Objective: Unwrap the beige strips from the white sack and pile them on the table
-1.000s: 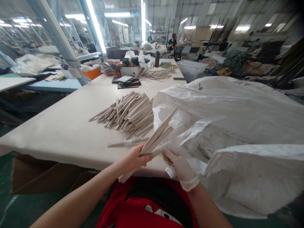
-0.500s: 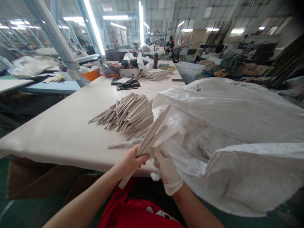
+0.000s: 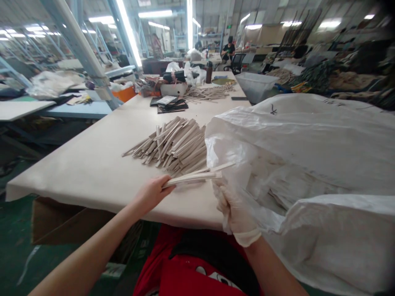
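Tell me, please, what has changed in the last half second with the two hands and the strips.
The left hand moved left and forward; the pale strips in it now point right, nearly flat, instead of steeply up. The gloved right hand shifted right, beside the white bag. The wrapped bundle no longer shows separately; whether it was taken, I cannot tell. The pile stayed.

Strips [image 3: 194, 177], matt, fabric-like; sack [image 3: 311, 135], glossy, creased plastic; tabletop [image 3: 89, 160], smooth, matt; glove [image 3: 242, 216], thin, wrinkled, rubbery; bin [image 3: 256, 86], translucent plastic; post [image 3: 80, 49], smooth painted metal.
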